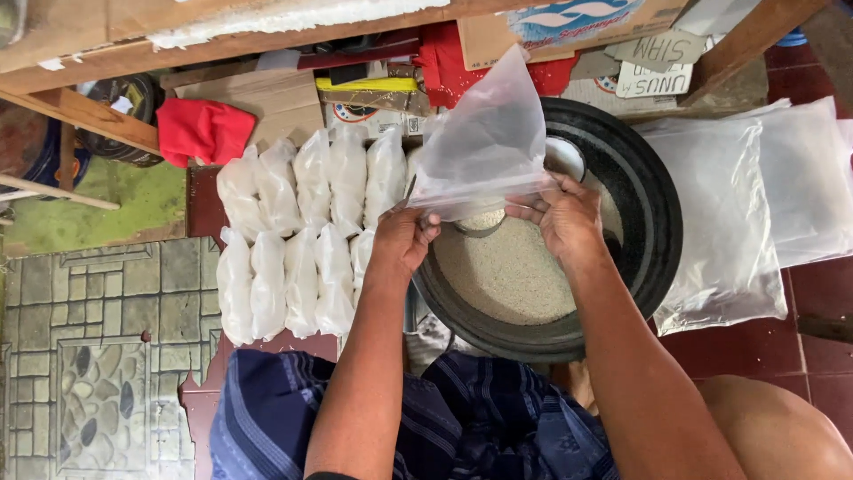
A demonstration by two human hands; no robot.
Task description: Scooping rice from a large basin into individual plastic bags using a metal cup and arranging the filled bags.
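Observation:
Both hands hold an empty clear plastic bag (487, 142) by its lower edge, over a black round basin (653, 209) that holds pale grain (506, 276). My left hand (404, 236) pinches the bag's left corner. My right hand (564, 218) grips the right side of the bag's mouth. A round metal scoop (480, 222) lies in the grain just under the bag, partly hidden by it.
Two rows of filled white bags (293, 236) lie on the floor left of the basin. A pile of empty clear bags (742, 204) lies on the red tiles to the right. Cardboard boxes (569, 27), red cloth (203, 131) and wooden beams stand behind. My lap is in dark striped cloth (462, 418).

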